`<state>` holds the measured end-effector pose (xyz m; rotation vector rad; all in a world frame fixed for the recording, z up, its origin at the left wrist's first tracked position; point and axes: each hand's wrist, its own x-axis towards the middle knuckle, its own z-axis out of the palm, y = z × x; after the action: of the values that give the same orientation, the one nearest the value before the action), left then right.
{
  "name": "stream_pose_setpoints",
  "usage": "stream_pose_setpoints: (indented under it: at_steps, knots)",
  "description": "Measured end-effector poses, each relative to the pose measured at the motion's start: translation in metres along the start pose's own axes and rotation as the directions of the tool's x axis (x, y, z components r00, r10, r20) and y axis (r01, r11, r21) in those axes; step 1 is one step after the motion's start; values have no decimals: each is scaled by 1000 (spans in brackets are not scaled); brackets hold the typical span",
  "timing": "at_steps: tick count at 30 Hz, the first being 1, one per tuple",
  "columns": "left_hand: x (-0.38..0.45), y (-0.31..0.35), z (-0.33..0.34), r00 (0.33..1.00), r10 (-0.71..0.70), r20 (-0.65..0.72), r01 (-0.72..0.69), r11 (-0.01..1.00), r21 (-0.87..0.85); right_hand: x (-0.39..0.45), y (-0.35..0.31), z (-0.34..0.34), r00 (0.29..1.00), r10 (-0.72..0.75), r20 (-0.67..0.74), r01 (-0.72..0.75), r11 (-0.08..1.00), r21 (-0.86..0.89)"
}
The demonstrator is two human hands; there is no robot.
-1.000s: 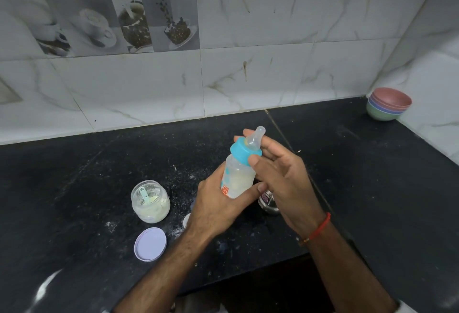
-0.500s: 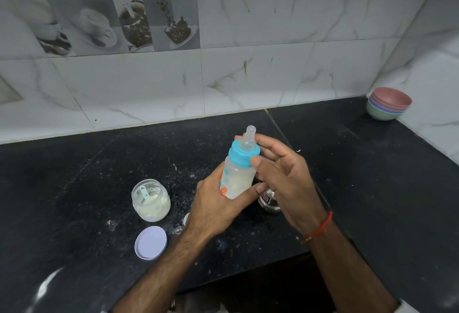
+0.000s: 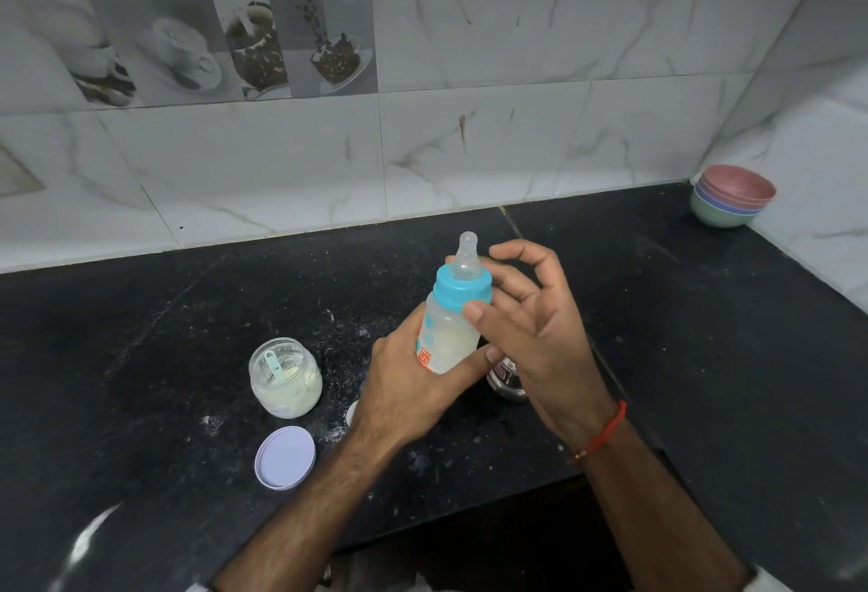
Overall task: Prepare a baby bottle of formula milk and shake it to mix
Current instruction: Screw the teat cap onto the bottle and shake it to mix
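A clear baby bottle (image 3: 448, 333) with a blue collar and a clear teat holds pale milk; it stands nearly upright above the black counter (image 3: 164, 333). My left hand (image 3: 408, 385) is wrapped around its lower body. My right hand (image 3: 530, 333) sits beside the blue collar, thumb tip touching it, the other fingers spread and lifted off. An open glass jar of formula powder (image 3: 285, 378) with a small scoop inside stands to the left. Its lilac lid (image 3: 285, 456) lies flat in front of it.
A small steel container (image 3: 505, 378) stands on the counter behind my right hand, partly hidden. Stacked coloured bowls (image 3: 732, 197) sit in the far right corner. Powder is spilled on the counter around the jar. The counter's front edge runs under my forearms.
The bottle has tilted from leaning right to nearly upright. My right hand's fingers have opened and lifted away from the collar and teat.
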<state>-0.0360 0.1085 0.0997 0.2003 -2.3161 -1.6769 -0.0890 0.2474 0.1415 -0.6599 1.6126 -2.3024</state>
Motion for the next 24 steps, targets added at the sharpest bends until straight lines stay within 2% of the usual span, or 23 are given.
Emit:
stream_pose_setpoints:
  at_steps: [5, 10, 16, 20, 24]
  knots:
    - [-2, 0, 1, 1000, -4, 19, 4, 999, 34, 5, 0, 3, 998, -46, -33, 40, 986, -164]
    - [-1, 3, 0, 1000, 7, -22, -7, 1000, 1, -2, -1, 4, 998, 44, 52, -43, 999, -20]
    - [-2, 1, -4, 1000, 18, -19, -17, 998, 62, 0, 1, 4, 997, 6, -75, -16, 991, -133]
    - [-3, 0, -1, 1000, 23, -12, -22, 997, 68, 1, 2, 7, 996, -19, -85, 2, 982, -188]
    - [-3, 0, -1, 1000, 17, -26, -15, 996, 87, 0, 1, 7, 997, -13, -81, 1, 989, -145]
